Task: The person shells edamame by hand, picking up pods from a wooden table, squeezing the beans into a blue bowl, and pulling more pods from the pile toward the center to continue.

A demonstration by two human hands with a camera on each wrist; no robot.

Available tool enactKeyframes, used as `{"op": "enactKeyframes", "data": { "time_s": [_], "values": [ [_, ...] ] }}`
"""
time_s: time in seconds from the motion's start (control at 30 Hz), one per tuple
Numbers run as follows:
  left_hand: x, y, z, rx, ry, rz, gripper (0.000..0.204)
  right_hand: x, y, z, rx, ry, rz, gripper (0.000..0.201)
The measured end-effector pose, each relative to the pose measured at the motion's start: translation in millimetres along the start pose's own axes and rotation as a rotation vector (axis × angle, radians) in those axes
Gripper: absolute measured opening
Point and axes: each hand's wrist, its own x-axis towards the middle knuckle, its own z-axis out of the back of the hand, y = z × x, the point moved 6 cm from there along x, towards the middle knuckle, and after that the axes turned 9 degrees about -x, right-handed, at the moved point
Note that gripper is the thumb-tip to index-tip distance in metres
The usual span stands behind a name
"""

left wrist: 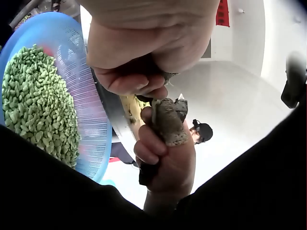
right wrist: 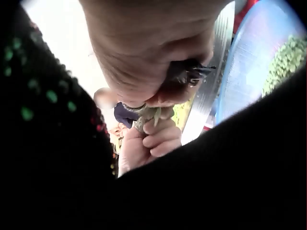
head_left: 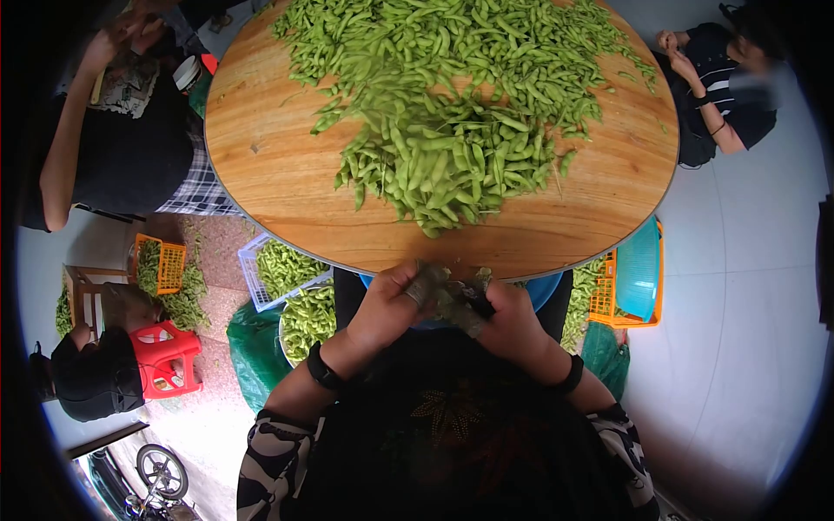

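Observation:
Both hands meet at the near edge of the round wooden table (head_left: 287, 204), in front of a big heap of green edamame pods (head_left: 434, 165). My left hand (head_left: 382, 304) has its fingers curled inward and pinches a pale green pod piece (right wrist: 157, 116), mostly hidden by the fingers. My right hand (head_left: 514, 323) grips a small black tool (right wrist: 192, 75); its working end is hidden. A grey, worn wrapping (left wrist: 168, 124) covers the right thumb, and a similar one is on the left thumb. The fingertips of both hands come close together.
Below the table edge, a blue basket (left wrist: 91, 120) holds shelled beans. Pods fill a white crate (head_left: 252, 260) and a bowl at left; an orange crate (head_left: 647, 321) stands at right. Other people sit around, one by a red stool (head_left: 165, 356).

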Motion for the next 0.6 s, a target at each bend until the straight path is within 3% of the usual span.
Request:
{"op": "enactKeyframes", "data": {
  "time_s": [0.13,0.2,0.23,0.33,0.37,0.4,0.43,0.5,0.53,0.6],
  "values": [
    [-7,-10,-13,0.188,0.07,-0.071,0.02,2,-17,4,0.102,0.017,-0.143,0.028],
    [-7,-3,-15,0.02,0.094,0.079,0.023,3,-14,2,0.21,0.07,-0.193,0.028],
    [-7,-3,-14,0.02,0.095,0.078,0.023,3,-13,-1,0.321,0.125,-0.244,0.028],
    [-9,6,-14,0.079,0.119,0.133,0.014,4,2,5,0.079,0.074,-0.101,0.027],
    [-10,4,-17,0.261,0.097,0.049,0.012,3,2,4,0.079,0.077,-0.1,0.027],
    [-12,2,-18,0.443,0.075,-0.035,0.01,1,2,4,-0.154,0.039,-0.066,0.026],
    [-14,2,-16,0.442,0.076,-0.033,0.01,0,4,6,-0.386,-0.002,-0.031,0.026],
    [-22,-14,-10,0.545,0.061,-0.291,0.008,2,12,18,-0.337,-0.074,-0.001,0.028],
    [-23,-16,-2,0.54,0.058,-0.29,0.008,4,15,25,-0.284,-0.146,0.032,0.03],
    [-33,-37,32,0.643,-0.22,-0.478,0.008,7,5,26,-0.333,-0.151,0.058,0.029]
  ]
}}
